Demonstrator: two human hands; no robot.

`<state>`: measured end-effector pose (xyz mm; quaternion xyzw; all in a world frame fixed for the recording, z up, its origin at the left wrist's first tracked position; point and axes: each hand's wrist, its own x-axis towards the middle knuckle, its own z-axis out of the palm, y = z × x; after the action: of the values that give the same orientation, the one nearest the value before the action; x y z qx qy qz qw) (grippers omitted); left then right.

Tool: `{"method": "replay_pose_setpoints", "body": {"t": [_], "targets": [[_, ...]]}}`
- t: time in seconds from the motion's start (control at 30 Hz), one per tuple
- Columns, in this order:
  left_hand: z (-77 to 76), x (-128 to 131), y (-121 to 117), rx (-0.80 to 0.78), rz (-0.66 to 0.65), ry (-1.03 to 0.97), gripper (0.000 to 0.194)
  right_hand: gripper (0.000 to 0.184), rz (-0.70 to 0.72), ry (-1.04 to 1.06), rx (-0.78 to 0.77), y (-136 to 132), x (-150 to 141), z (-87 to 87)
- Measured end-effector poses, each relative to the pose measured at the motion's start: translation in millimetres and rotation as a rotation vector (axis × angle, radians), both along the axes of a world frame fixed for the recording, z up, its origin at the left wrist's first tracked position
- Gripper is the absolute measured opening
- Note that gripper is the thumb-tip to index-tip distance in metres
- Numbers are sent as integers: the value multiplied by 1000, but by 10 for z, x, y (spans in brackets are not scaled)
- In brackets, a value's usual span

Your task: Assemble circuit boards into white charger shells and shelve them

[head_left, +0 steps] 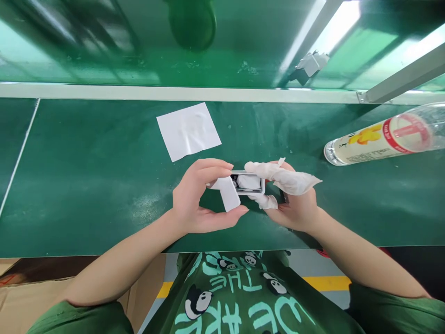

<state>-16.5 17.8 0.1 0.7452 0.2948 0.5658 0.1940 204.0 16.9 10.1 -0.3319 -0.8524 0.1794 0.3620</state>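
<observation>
My left hand [198,199] is closed on a white flat piece [230,194] that hangs bent between its fingers and thumb. Its fingertips also reach the left end of a small rectangular silver-rimmed case [263,186]. Inside the case lies something white [248,182], with a dark part beside it. My right hand [301,206] grips the case's right end, with white finger coverings [294,181] loose over its finger and thumb. Part of a dark edge shows in the right palm; the rest of the case is hidden by the fingers.
A white sheet of paper [189,132] lies beyond my left hand on the green tabletop [97,176]. A clear plastic bottle [377,139] lies on its side at the right. Behind runs a pale metal rail [208,93]. A cardboard box [34,297] stands below the table at the left.
</observation>
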Motion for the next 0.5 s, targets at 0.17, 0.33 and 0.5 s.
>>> {"method": "replay_pose_setpoints", "body": {"t": [0.17,0.33,0.5], "targets": [[-4,-2,4,12,-13,-33,51,65,35,12,79,-4,38,-104],[-52,-54,-34,-173,-47,26,61,70,45,23,146,7,22,-155],[-128,-82,-5,-129,40,-47,56,58,-154,241,-48,255,-98,-123]]}}
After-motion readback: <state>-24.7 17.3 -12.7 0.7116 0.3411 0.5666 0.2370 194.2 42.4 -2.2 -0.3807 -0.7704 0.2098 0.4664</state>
